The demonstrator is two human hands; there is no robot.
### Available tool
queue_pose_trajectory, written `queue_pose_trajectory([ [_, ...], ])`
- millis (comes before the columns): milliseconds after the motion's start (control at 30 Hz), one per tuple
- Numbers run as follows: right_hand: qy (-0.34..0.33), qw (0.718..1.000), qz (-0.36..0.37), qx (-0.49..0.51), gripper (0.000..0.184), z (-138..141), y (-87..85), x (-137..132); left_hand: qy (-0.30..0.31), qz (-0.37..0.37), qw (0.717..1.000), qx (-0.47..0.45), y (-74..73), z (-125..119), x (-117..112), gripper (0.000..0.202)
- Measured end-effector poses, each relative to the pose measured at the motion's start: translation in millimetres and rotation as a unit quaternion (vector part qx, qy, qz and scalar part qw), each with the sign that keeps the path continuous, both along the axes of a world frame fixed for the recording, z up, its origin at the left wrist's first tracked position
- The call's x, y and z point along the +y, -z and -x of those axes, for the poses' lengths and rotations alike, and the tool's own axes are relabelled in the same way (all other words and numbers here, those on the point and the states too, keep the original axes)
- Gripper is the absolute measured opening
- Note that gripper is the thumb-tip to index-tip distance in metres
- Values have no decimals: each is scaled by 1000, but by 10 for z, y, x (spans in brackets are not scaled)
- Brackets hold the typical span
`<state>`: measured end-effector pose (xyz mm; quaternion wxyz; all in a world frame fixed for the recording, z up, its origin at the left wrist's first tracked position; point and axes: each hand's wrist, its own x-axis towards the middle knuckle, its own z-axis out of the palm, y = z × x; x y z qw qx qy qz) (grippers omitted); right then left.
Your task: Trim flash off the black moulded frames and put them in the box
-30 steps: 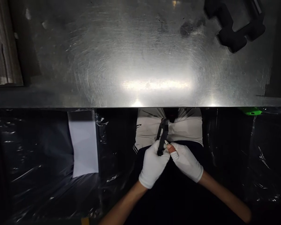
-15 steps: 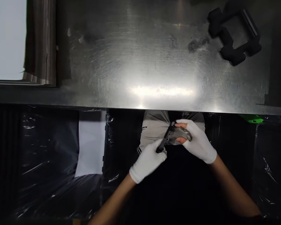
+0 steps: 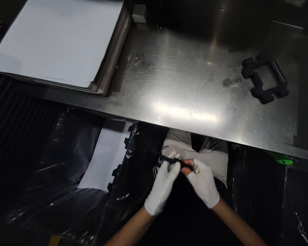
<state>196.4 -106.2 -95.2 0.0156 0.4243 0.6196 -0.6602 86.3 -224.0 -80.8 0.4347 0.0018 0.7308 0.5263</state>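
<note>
My left hand and my right hand both wear white gloves and meet below the near edge of a steel table. Between them lies a thin dark bar-shaped part, held roughly level. My left fingers wrap its middle. My right hand's bare fingertips pinch its right end, where a small shiny metal piece shows. Behind the hands is a white garment with dark stripes.
A stack of white sheets on brown board lies at the table's far left. A black foam frame rests at the far right. Black plastic film and a white sheet hang below the table. A green object peeks out at right.
The view swung left and up, bringing the white sheets into sight. The dark part turned from upright to nearly level, and my right hand came back down to its right end.
</note>
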Motion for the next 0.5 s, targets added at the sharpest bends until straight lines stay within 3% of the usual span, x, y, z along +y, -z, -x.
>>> queue_pose_trajectory([
  [67,-29,999,-4,28,47,-80,-89,-84,-20,-11,999,-26,52,34,93,48],
  [100,-26,998,-31,37,50,-142,-142,-75,0,-5,1000,-27,63,59,106,47],
  [200,-28,993,-114,22,46,-371,-280,57,176,91,980,31,36,91,21,35],
  [267,-122,988,-90,-10,47,-517,-310,114,324,183,923,98,-10,53,-73,31],
  [333,-236,969,-49,-48,48,-624,-287,83,429,244,856,156,-54,-12,-135,32],
  [400,-295,950,-60,-86,49,-675,-241,-11,479,273,813,190,-81,-77,-145,36],
  [500,-310,934,-116,-131,52,-661,-204,-141,506,295,781,214,-92,-138,-99,37],
])
